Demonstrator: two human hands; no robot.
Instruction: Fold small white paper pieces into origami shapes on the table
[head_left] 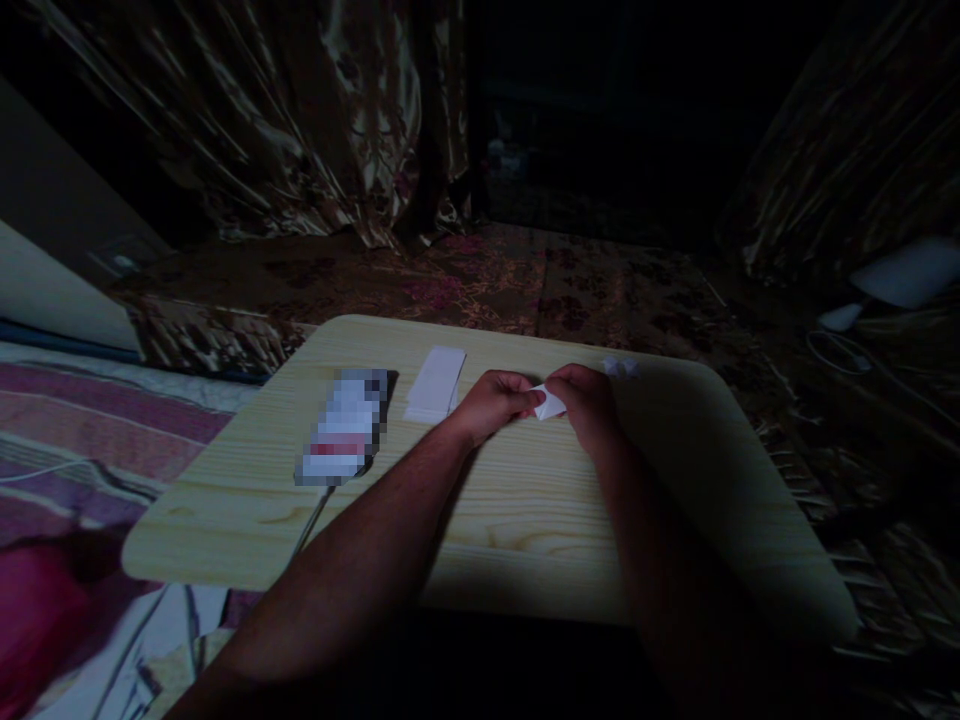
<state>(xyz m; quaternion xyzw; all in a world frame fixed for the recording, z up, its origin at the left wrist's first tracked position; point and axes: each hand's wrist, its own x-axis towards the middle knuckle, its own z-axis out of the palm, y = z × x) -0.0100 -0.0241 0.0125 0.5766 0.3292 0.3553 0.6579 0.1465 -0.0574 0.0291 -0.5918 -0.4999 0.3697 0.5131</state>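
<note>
Between my two hands is a small piece of folded white paper [551, 402], held just above the wooden table [517, 510]. My left hand [496, 402] pinches its left side, the thumb lying over the paper. On the other side my right hand [586, 395] grips the upper right part with fingers closed. A stack of white paper strips [435, 382] lies to the left of my left hand. Past my right hand, near the far edge, sit two small folded paper pieces [620, 367].
A blurred-out phone [345, 425] with a cable [311, 522] lies on the table's left. A striped bed cover [112, 420] is at the left, patterned curtains [360, 110] hang behind. A pale lamp-like object [911, 272] stands at the right.
</note>
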